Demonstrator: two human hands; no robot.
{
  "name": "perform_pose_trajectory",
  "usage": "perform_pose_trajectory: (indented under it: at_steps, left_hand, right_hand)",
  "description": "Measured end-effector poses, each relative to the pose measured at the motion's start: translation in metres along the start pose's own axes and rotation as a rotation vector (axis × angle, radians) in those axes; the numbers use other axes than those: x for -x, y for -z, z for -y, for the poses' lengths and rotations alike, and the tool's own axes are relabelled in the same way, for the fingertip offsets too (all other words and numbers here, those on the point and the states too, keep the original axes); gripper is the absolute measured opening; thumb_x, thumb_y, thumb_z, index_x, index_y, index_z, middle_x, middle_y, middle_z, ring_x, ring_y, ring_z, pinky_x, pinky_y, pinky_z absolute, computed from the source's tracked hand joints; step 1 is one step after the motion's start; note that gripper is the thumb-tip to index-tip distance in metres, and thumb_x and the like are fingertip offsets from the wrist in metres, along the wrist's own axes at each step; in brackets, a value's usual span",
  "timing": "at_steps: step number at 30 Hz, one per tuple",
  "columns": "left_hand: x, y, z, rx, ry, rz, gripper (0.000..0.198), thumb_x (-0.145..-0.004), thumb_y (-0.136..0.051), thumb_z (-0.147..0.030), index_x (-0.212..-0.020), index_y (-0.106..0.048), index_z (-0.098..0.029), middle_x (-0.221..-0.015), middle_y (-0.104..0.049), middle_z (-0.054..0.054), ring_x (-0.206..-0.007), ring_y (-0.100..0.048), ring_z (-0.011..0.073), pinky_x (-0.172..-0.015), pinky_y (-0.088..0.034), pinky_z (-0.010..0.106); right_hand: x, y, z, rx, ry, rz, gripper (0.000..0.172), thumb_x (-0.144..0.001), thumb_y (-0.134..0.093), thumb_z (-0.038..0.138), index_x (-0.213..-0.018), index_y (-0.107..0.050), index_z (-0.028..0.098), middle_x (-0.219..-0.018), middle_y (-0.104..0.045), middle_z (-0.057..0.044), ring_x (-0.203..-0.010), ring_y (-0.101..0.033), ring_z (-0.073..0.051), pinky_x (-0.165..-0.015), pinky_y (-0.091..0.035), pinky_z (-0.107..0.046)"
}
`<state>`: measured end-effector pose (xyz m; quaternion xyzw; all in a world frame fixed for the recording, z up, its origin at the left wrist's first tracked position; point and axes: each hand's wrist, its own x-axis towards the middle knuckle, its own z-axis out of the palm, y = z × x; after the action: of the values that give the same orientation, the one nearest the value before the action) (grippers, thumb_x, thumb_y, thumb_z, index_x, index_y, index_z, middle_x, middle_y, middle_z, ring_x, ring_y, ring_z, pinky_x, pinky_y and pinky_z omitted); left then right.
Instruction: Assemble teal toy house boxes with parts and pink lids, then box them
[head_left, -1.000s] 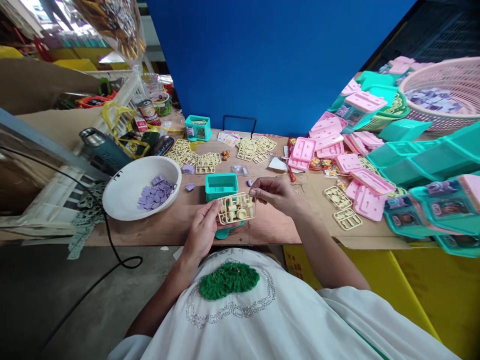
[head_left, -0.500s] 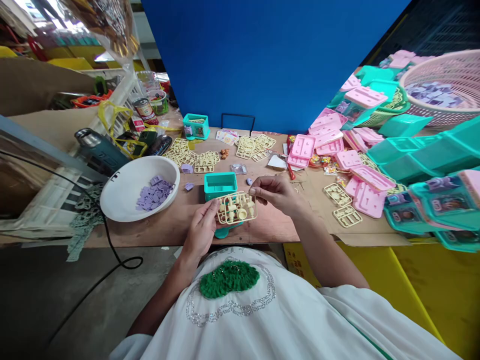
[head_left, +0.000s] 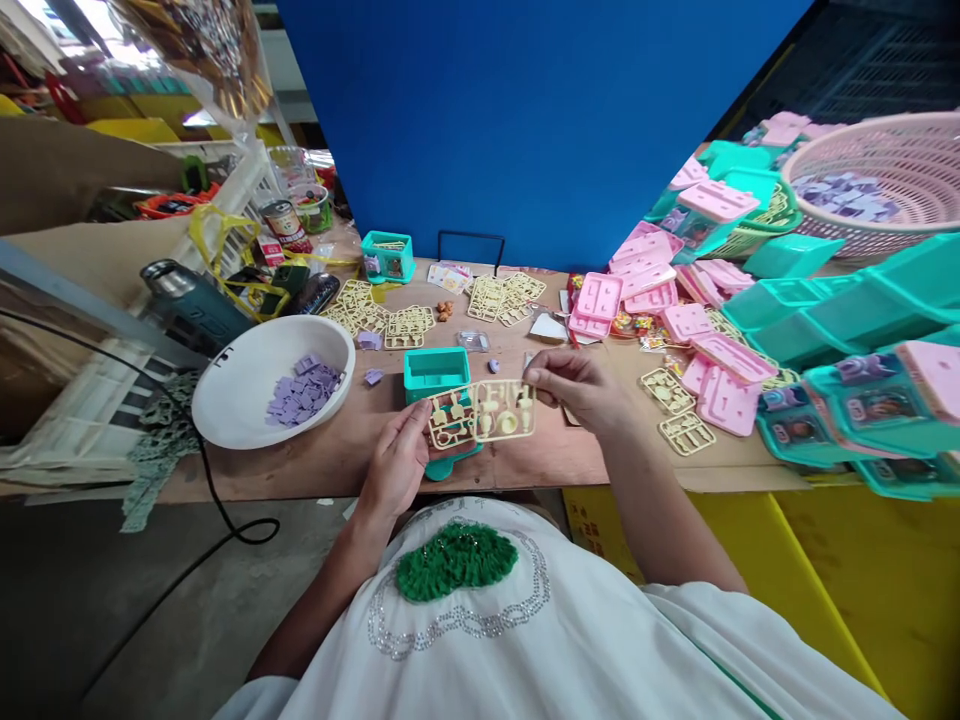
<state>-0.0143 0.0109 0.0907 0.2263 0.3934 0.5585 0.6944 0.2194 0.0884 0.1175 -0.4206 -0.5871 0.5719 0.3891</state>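
I hold two pale yellow plastic part frames over the wooden table (head_left: 540, 455). My left hand (head_left: 396, 462) pinches the left frame (head_left: 450, 421) by its near left corner. My right hand (head_left: 576, 386) pinches the right frame (head_left: 506, 410) at its far right corner. The two frames overlap slightly at the middle. Behind and under them stands an open teal box (head_left: 436, 370), with a teal piece (head_left: 444, 465) showing below the frames.
A white bowl (head_left: 247, 395) of purple chips sits at the left. More yellow frames (head_left: 499, 296) lie at the back. Pink lids (head_left: 600, 298) and teal boxes (head_left: 840, 320) pile up on the right, with a pink basket (head_left: 877, 175) above. A blue wall stands behind.
The single stack of frames I held has come apart: my right hand has drawn one frame to the right while my left keeps the other.
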Motion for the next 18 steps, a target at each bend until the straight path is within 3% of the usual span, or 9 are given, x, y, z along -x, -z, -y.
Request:
perform_pose_trajectory:
  at_steps: [4, 14, 16, 18]
  left_hand:
    - [0.0, -0.003, 0.002, -0.022, -0.005, -0.005, 0.049, -0.069, -0.094, -0.053, -0.095, -0.078, -0.014, -0.107, -0.083, 0.014, -0.117, -0.075, 0.039, -0.094, -0.067, 0.052]
    - [0.004, -0.004, 0.002, -0.122, -0.011, 0.018, 0.054, -0.07, -0.093, -0.057, -0.098, -0.079, -0.013, -0.105, -0.083, 0.015, -0.111, -0.077, 0.0377, -0.089, -0.069, 0.049]
    - [0.004, -0.004, 0.002, -0.187, -0.028, 0.018, 0.053, -0.071, -0.093, -0.055, -0.1, -0.08, -0.013, -0.103, -0.083, 0.014, -0.105, -0.079, 0.0353, -0.085, -0.07, 0.045]
    - [0.004, -0.002, -0.001, -0.213, -0.055, -0.011, 0.051, -0.071, -0.094, -0.054, -0.099, -0.08, -0.014, -0.099, -0.083, 0.012, -0.098, -0.081, 0.0329, -0.082, -0.071, 0.043]
  right_hand:
    - [-0.005, -0.02, 0.0, 0.014, 0.006, 0.124, 0.06, -0.071, -0.085, 0.075, -0.066, -0.065, 0.018, -0.055, -0.054, 0.002, -0.05, -0.044, -0.008, -0.047, -0.033, -0.024]
    - [-0.012, -0.032, -0.012, 0.001, 0.01, 0.125, 0.055, -0.071, -0.089, 0.067, -0.068, -0.067, 0.016, -0.054, -0.055, 0.002, -0.048, -0.044, -0.007, -0.046, -0.034, -0.023]
    - [-0.009, -0.026, -0.011, 0.015, 0.026, 0.095, 0.055, -0.074, -0.086, 0.069, -0.071, -0.068, 0.016, -0.056, -0.058, 0.001, -0.049, -0.047, -0.008, -0.047, -0.037, -0.024]
    - [-0.004, -0.004, -0.012, 0.053, 0.069, -0.033, 0.055, -0.078, -0.082, 0.071, -0.077, -0.072, 0.017, -0.06, -0.062, 0.0, -0.051, -0.052, -0.01, -0.049, -0.041, -0.025]
